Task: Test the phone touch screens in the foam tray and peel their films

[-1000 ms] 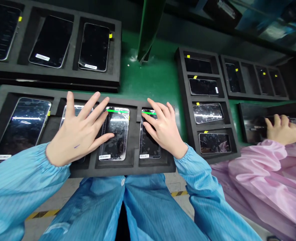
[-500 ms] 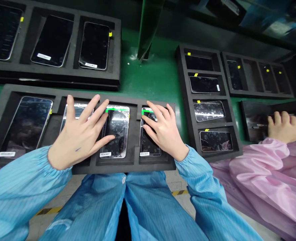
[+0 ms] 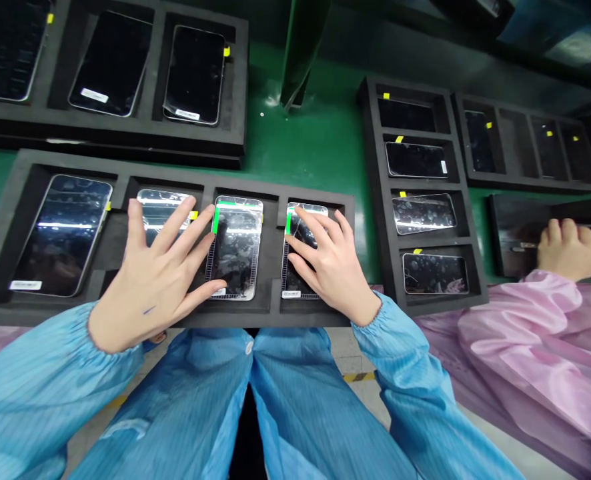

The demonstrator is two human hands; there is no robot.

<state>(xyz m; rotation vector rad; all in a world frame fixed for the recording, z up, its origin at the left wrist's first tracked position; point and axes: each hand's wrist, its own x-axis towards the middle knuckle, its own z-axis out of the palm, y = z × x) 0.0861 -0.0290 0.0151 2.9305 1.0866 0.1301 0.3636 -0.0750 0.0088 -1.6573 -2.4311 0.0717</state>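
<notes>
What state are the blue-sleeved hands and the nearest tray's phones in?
Left hand: open, fingers spread.
Right hand: open, fingers slightly bent.
Leftmost phone: screen up, no green showing.
Second phone: partly hidden.
Third phone: lit, green along top and left.
Rightmost phone: lit, green at left.

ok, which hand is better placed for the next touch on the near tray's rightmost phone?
Right, I'd say: the right hand is over that phone, a fingertip by its green strip. The left hand lies farther left, thumb over the neighbouring phone.
</notes>
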